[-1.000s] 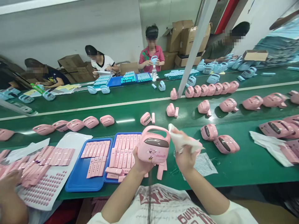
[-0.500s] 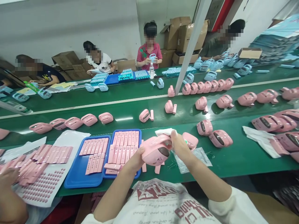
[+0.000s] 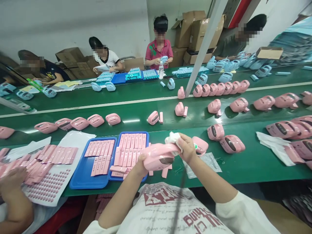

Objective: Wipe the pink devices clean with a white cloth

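My left hand (image 3: pixel 141 162) grips a pink handled device (image 3: pixel 159 156) with a dark oval window, tipped on its side above the green table (image 3: pixel 243 165). My right hand (image 3: pixel 187 148) is closed on a crumpled white cloth (image 3: pixel 172 138) and presses it against the device's top. Behind my right hand lies another pink device (image 3: pixel 200 145). Two blue trays (image 3: pixel 84 177) with rows of pink flat parts (image 3: pixel 129 150) sit just left of my hands.
Several pink devices (image 3: pixel 231 143) lie on the table and along the conveyor belt (image 3: pixel 136 112). White sheets (image 3: pixel 273 143) lie at the right. Another person's hand (image 3: pixel 12 180) works on pink parts at lower left. Seated people and cardboard boxes (image 3: pixel 192 29) line the far side.
The device went from upright with its window facing me to tipped on its side and lower. My right hand brought the cloth from beside the device onto its top.
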The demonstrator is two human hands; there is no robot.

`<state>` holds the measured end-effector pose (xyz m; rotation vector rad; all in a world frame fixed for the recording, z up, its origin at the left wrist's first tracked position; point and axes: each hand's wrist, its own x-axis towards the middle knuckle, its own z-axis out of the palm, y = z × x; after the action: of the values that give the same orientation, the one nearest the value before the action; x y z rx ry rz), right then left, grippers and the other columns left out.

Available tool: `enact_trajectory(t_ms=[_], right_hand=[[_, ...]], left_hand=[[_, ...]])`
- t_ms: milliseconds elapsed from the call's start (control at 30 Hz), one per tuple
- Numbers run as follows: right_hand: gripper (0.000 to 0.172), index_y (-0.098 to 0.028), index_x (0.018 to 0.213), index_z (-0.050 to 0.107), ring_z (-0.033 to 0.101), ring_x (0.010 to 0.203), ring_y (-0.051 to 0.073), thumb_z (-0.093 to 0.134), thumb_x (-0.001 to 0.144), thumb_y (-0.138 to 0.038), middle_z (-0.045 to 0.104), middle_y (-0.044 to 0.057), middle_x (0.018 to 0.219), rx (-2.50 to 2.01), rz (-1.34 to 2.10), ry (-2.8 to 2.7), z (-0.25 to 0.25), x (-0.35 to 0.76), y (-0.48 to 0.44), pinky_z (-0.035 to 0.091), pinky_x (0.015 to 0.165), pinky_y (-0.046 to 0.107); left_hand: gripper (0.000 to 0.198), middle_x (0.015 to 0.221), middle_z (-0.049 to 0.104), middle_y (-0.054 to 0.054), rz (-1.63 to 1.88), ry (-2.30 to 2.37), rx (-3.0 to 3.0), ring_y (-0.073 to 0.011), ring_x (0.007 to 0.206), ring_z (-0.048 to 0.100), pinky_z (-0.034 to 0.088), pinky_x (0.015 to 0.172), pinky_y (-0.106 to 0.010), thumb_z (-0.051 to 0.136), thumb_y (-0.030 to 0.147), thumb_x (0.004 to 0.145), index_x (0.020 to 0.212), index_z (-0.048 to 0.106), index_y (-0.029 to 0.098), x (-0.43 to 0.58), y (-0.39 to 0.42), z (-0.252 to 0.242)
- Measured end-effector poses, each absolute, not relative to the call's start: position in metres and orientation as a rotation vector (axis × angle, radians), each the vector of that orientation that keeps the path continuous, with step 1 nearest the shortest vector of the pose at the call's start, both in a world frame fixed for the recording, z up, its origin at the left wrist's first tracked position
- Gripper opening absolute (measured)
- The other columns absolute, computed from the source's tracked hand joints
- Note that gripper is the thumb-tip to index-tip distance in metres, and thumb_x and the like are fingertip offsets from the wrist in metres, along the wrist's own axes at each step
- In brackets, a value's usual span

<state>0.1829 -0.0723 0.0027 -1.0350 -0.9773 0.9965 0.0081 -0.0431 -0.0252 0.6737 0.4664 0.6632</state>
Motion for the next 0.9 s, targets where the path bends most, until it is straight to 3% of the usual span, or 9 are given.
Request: enact_trajectory(t_ms=[133, 267, 400, 567, 733, 833, 900], right_hand=[[0.044, -0.021, 0.084, 0.063, 0.055, 0.063, 0.015, 0.072, 0.058, -0.056, 0.062, 0.002, 0.074, -0.957, 1.016, -0.522, -0.013, 0.167, -0.070, 0.045, 0.058, 0.028], [0.031, -0.019, 0.075, 0.061, 0.048, 0.056, 0.011, 0.069, 0.069, -0.048, 0.057, -0.002, 0.064, -1.129, 0.906, -0.550, -0.015, 0.171, -0.066, 0.040, 0.055, 0.023], [0.032, -0.017, 0.068, 0.059, 0.043, 0.053, 0.010, 0.062, 0.074, -0.049, 0.052, -0.003, 0.057, -1.291, 0.864, -0.738, -0.006, 0.186, -0.063, 0.035, 0.051, 0.023], [0.032, -0.017, 0.067, 0.060, 0.049, 0.054, 0.011, 0.066, 0.070, -0.049, 0.056, -0.003, 0.058, -1.281, 0.968, -0.760, -0.007, 0.189, -0.052, 0.041, 0.052, 0.024], [0.036, -0.020, 0.079, 0.059, 0.063, 0.074, 0.017, 0.070, 0.064, -0.051, 0.067, 0.001, 0.076, -0.939, 1.019, -0.151, -0.022, 0.192, -0.034, 0.053, 0.069, 0.030], [0.040, -0.019, 0.088, 0.062, 0.065, 0.088, 0.020, 0.075, 0.061, -0.045, 0.069, 0.004, 0.090, -0.922, 1.018, -0.181, -0.027, 0.183, -0.038, 0.053, 0.082, 0.034], [0.040, -0.018, 0.095, 0.063, 0.064, 0.093, 0.021, 0.071, 0.067, -0.046, 0.069, 0.006, 0.096, -0.989, 0.972, -0.324, -0.030, 0.172, -0.046, 0.051, 0.086, 0.037]], left_hand=[[0.064, 0.092, 0.070, -0.009, 0.718, 0.537, 0.453, -0.0320, 0.094, 0.061, 0.044, 0.085, -0.044, 0.057, 0.069, 0.062, 0.095, 0.067, 0.016, 0.021, -0.051, -0.023], [0.070, 0.098, 0.069, -0.008, 0.632, 0.641, 0.442, -0.0334, 0.100, 0.059, 0.044, 0.085, -0.045, 0.053, 0.075, 0.061, 0.099, 0.066, 0.018, 0.027, -0.050, -0.028], [0.056, 0.108, 0.065, -0.008, 0.768, 0.780, 0.973, -0.0290, 0.108, 0.056, 0.042, 0.091, -0.038, 0.069, 0.056, 0.064, 0.106, 0.063, 0.019, 0.018, -0.034, -0.021], [0.071, 0.110, 0.064, -0.006, 0.604, 0.834, 1.430, -0.0264, 0.100, 0.059, 0.045, 0.086, -0.034, 0.084, 0.030, 0.052, 0.118, 0.058, 0.022, 0.012, -0.022, -0.008], [0.057, 0.091, 0.068, -0.007, 0.753, 0.864, 0.765, -0.0249, 0.086, 0.063, 0.050, 0.073, -0.034, 0.078, 0.047, 0.057, 0.102, 0.061, 0.017, 0.031, -0.026, -0.021], [0.049, 0.091, 0.068, -0.006, 0.734, 0.844, 0.410, -0.0231, 0.085, 0.063, 0.051, 0.074, -0.035, 0.065, 0.057, 0.069, 0.100, 0.062, 0.019, 0.044, -0.030, -0.021], [0.049, 0.093, 0.068, -0.006, 0.689, 0.825, 0.269, -0.0230, 0.086, 0.063, 0.052, 0.075, -0.038, 0.057, 0.060, 0.075, 0.104, 0.061, 0.020, 0.050, -0.031, -0.014]])
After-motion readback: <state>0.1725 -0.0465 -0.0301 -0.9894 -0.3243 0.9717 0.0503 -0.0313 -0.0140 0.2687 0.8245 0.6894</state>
